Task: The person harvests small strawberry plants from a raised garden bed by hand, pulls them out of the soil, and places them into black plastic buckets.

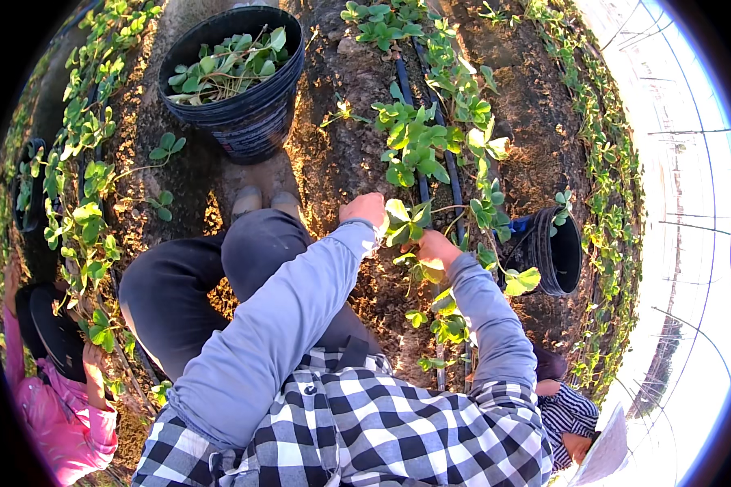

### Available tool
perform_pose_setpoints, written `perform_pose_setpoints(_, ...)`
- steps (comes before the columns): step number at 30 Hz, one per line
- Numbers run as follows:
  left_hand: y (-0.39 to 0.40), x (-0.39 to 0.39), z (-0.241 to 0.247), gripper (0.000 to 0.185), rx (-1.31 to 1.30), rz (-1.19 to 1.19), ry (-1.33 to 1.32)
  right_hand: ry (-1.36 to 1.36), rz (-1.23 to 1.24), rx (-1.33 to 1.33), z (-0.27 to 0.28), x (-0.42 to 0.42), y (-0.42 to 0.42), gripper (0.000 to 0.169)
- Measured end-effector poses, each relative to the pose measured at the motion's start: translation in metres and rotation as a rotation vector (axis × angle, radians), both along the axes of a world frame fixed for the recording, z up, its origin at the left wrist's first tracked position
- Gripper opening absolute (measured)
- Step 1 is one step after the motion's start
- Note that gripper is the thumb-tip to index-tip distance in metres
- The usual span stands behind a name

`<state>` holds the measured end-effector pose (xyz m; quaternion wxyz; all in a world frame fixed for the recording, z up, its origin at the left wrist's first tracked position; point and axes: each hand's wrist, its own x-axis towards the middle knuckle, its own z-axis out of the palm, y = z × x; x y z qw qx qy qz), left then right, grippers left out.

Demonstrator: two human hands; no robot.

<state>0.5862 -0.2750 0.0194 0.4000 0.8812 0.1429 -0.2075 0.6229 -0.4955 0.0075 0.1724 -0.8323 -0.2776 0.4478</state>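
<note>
My left hand [365, 210] is at the left side of a leafy strawberry plant [405, 224] in the planted row; its fingers are partly hidden by my wrist and the leaves. My right hand [437, 249] is low among the same plant's leaves and stems, its fingertips hidden under the foliage. Two dark drip irrigation hoses [452, 173] run along the row between the plants. Further up the row stands another bushy strawberry plant [417, 143]. What either hand grips cannot be made out.
A large black plastic pot [243, 122] with cut leaves and stems stands beyond my feet. A black bucket [545, 249] lies tilted right of the row. One person in pink [67, 420] works at the lower left, another in stripes [566, 420] at the lower right.
</note>
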Motion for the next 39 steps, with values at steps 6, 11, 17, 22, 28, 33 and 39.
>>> perform_pose_setpoints(6,0.0,0.001,0.001,0.021,0.016,-0.038,-0.014,-0.182,0.229,-0.211,-0.001,0.0,0.005,0.036)
perform_pose_setpoints(11,-0.001,0.002,0.006,0.02,0.018,-0.016,0.071,-0.121,-0.075,0.044,-0.001,-0.003,-0.004,0.037)
perform_pose_setpoints(17,0.002,-0.003,0.014,0.029,0.027,0.002,-0.009,0.497,-0.796,0.47,-0.002,-0.001,-0.013,0.024)
perform_pose_setpoints(22,0.004,-0.003,0.019,0.027,0.032,-0.031,0.037,0.399,-0.913,0.381,-0.007,0.004,-0.013,0.012)
perform_pose_setpoints(28,0.006,-0.003,0.02,0.024,0.057,-0.067,0.083,0.333,-0.956,0.274,0.001,0.005,-0.008,0.008)
perform_pose_setpoints(33,0.007,-0.003,0.013,0.023,0.114,-0.161,0.119,0.208,-0.901,0.261,-0.007,0.006,-0.014,0.005)
perform_pose_setpoints(39,0.005,-0.002,0.009,0.02,0.084,-0.091,0.239,-0.253,-0.585,0.222,-0.029,0.01,-0.023,0.015)
